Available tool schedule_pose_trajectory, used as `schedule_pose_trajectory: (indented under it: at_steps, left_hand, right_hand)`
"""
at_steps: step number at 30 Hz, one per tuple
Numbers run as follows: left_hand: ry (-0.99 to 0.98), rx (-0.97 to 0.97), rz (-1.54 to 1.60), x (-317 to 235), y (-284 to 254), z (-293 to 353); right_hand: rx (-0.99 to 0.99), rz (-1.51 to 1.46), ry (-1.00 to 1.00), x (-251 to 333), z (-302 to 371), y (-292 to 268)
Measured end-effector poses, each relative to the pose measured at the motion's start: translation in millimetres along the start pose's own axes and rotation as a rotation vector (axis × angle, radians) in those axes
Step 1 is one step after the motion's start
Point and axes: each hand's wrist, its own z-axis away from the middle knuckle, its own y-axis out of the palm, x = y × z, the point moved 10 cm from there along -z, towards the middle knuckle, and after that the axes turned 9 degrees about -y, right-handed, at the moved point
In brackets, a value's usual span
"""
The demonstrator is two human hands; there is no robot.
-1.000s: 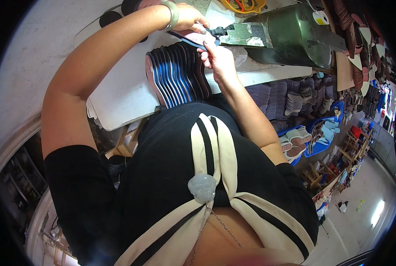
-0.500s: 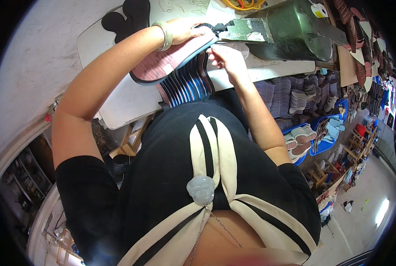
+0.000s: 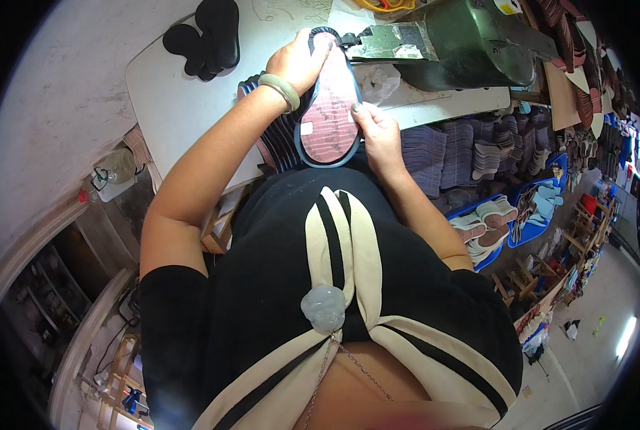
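Note:
Held upright in front of me is a shoe sole [image 3: 331, 118], its pink face toward me, with a blue and black rim and a black gathered edge at the far end. My left hand [image 3: 298, 63] is closed round its upper left side, the thumb lying on the pink face. At the right edge, my right hand [image 3: 379, 136] pinches the rim between thumb and fingers. Right beside the sole's far end is the narrow arm [image 3: 395, 43] of a green machine [image 3: 470, 46]. A stack of dark soles [image 3: 280, 143] stands partly hidden behind the held one.
Black rounded pieces [image 3: 218, 39] lie at the far left of the white table [image 3: 155, 86]. A clear plastic bag [image 3: 376, 82] is under the machine's arm. Stacked soles [image 3: 435, 154] and blue crates [image 3: 531, 226] fill the right side. A wall borders the left.
The sole has swung from slanting left to nearly upright, nearer my body. My left hand turned with it. My right hand came down from beside the machine's arm onto the sole's right edge.

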Motion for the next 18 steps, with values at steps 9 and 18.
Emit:
schedule_pose_trajectory:
  at_steps: [9, 18]
  left_hand:
    - [-0.077, -0.316, 0.034, 4.1, -14.0, -11.9]
    - [-0.048, -0.465, 0.173, 20.6, -28.2, -41.5]
  right_hand:
    - [-0.127, -0.331, -0.096, -15.1, -24.8, -21.4]
    - [0.323, -0.322, 0.189, -54.7, -8.2, 48.5]
